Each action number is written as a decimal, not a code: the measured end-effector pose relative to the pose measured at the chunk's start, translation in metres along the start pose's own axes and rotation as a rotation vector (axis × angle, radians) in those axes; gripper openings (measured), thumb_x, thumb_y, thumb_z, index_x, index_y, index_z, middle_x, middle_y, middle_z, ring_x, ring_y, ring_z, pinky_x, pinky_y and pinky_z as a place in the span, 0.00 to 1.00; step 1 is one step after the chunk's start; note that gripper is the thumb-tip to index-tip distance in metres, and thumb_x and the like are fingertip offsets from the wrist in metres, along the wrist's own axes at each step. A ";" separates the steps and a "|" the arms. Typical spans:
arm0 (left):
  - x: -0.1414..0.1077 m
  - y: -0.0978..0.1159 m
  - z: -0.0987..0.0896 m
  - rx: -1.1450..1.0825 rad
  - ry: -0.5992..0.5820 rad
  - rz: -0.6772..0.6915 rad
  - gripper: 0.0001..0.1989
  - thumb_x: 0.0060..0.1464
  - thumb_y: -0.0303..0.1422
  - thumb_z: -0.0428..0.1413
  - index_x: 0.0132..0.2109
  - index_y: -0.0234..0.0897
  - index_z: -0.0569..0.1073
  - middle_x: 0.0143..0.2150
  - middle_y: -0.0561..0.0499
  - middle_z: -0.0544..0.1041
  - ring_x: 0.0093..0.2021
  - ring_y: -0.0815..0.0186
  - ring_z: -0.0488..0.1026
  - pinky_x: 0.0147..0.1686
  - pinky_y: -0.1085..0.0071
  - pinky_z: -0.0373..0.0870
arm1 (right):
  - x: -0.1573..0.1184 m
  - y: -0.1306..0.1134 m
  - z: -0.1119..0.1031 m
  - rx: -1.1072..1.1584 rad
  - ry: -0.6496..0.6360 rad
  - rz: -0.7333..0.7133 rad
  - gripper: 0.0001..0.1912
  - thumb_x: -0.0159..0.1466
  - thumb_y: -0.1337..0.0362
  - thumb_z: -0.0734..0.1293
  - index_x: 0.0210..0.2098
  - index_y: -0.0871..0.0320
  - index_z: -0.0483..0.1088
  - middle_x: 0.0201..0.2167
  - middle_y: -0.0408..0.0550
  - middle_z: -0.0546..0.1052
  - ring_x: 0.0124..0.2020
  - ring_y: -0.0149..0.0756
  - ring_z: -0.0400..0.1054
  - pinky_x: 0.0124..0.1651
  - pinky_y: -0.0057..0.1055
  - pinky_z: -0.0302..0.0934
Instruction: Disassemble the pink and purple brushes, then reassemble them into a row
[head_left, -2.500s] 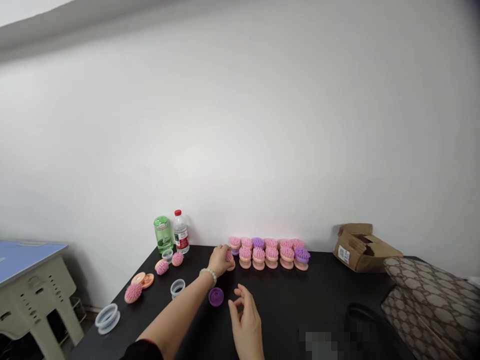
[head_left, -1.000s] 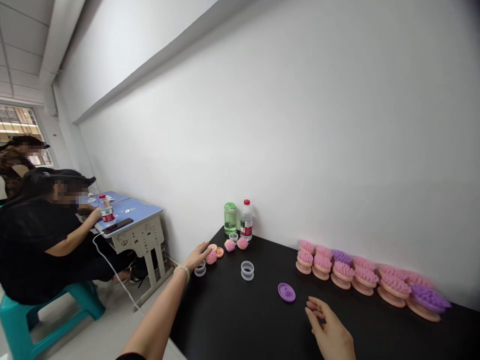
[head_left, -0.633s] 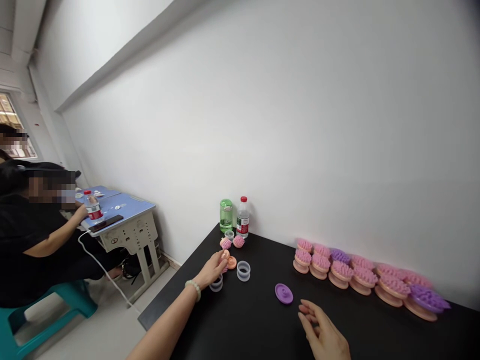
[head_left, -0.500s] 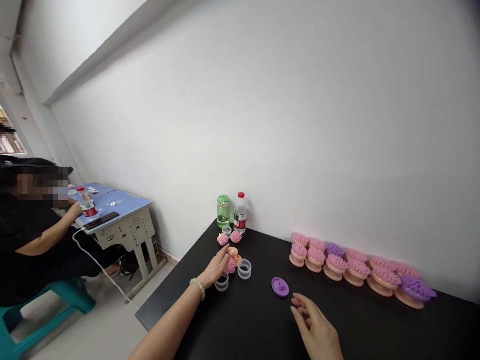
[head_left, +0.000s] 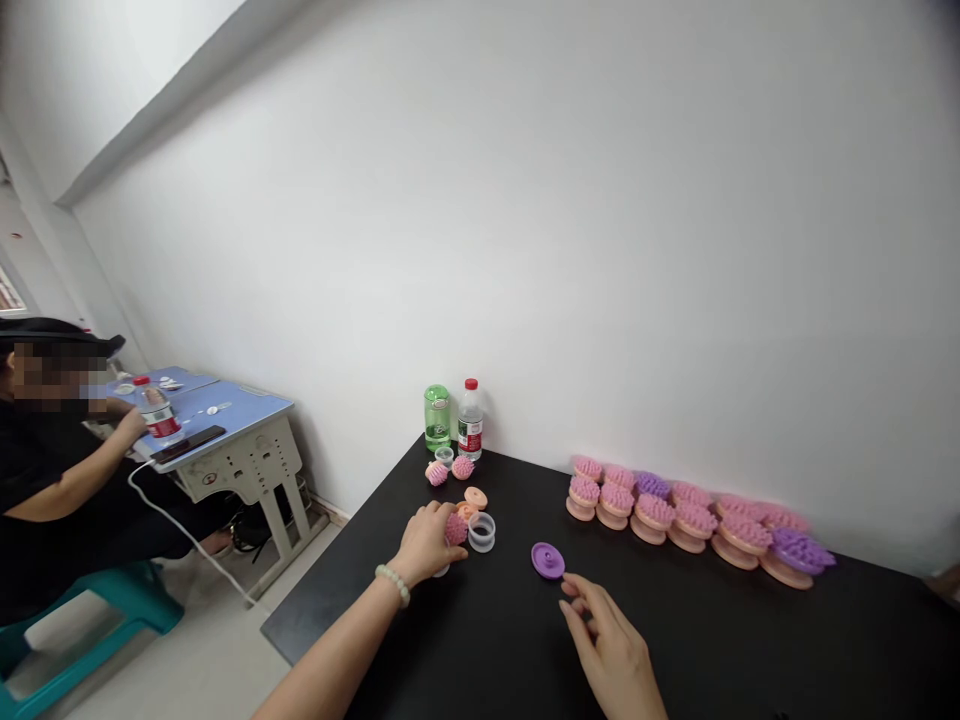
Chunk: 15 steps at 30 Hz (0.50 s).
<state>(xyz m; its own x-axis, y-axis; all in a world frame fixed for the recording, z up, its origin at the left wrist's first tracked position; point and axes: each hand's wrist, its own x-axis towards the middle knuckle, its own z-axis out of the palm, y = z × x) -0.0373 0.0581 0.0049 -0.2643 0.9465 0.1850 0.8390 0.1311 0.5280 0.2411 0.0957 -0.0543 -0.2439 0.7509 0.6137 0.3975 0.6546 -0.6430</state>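
Note:
My left hand [head_left: 429,542] reaches over a group of parts on the black table, fingers bent down around a pink bristled brush head [head_left: 455,528]. A clear plastic ring [head_left: 441,573] is mostly hidden beneath this hand. Beside it stand another clear ring [head_left: 481,533] and a peach disc [head_left: 476,497]. My right hand [head_left: 604,635] hovers low over the table, thumb and fingers loosely curled and apart, holding nothing. Its index fingertip is right by the rim of a purple round base [head_left: 548,561] with a central knob; contact is unclear.
Finished-looking pink and purple scalp brushes [head_left: 691,522] stand in two rows along the wall. At the back corner are a green bottle [head_left: 437,418], a water bottle [head_left: 470,420] and small pink bristled pieces [head_left: 437,473]. A person [head_left: 56,450] sits at a blue desk [head_left: 251,402].
My left hand has come down and closed around the pink brush head, covering the nearer clear ring. My right hand has moved slightly closer to the purple base. The view has shifted a little right.

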 end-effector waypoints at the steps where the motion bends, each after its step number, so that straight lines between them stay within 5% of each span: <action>1: 0.001 0.003 0.002 0.031 0.007 -0.010 0.24 0.42 0.33 0.65 0.49 0.42 0.75 0.46 0.45 0.76 0.47 0.48 0.73 0.47 0.59 0.66 | 0.000 0.000 0.000 -0.001 -0.003 -0.001 0.15 0.68 0.53 0.59 0.43 0.53 0.72 0.35 0.50 0.79 0.29 0.37 0.75 0.31 0.30 0.72; 5: 0.004 0.007 0.002 0.094 0.082 -0.043 0.13 0.51 0.30 0.57 0.46 0.41 0.74 0.44 0.45 0.75 0.46 0.50 0.73 0.48 0.57 0.65 | 0.001 0.002 -0.001 0.001 0.013 -0.006 0.14 0.68 0.54 0.59 0.43 0.54 0.72 0.34 0.50 0.78 0.29 0.38 0.75 0.32 0.31 0.72; 11: -0.018 0.030 -0.004 -0.082 0.234 0.086 0.23 0.56 0.34 0.55 0.59 0.40 0.63 0.56 0.43 0.71 0.56 0.55 0.69 0.54 0.63 0.66 | 0.001 -0.015 -0.003 0.124 0.022 0.033 0.15 0.64 0.59 0.63 0.49 0.54 0.71 0.33 0.46 0.77 0.22 0.33 0.71 0.30 0.31 0.72; 13: -0.034 0.049 0.003 -0.230 0.110 0.245 0.27 0.54 0.33 0.57 0.60 0.42 0.61 0.56 0.44 0.71 0.55 0.55 0.70 0.54 0.62 0.67 | 0.000 -0.025 -0.004 0.182 -0.048 0.042 0.24 0.60 0.63 0.66 0.57 0.53 0.67 0.42 0.48 0.77 0.26 0.34 0.73 0.34 0.32 0.74; 15: -0.046 0.068 0.013 -0.297 -0.065 0.320 0.32 0.51 0.31 0.59 0.61 0.43 0.59 0.53 0.45 0.73 0.51 0.56 0.72 0.51 0.62 0.70 | -0.001 -0.032 -0.004 0.210 -0.128 0.027 0.33 0.56 0.67 0.67 0.61 0.50 0.64 0.53 0.50 0.75 0.42 0.41 0.76 0.45 0.37 0.74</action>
<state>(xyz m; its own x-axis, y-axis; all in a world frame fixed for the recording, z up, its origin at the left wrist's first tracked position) 0.0386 0.0271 0.0212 0.0247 0.9435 0.3304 0.6984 -0.2527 0.6696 0.2320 0.0738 -0.0325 -0.3509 0.7647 0.5405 0.2161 0.6277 -0.7478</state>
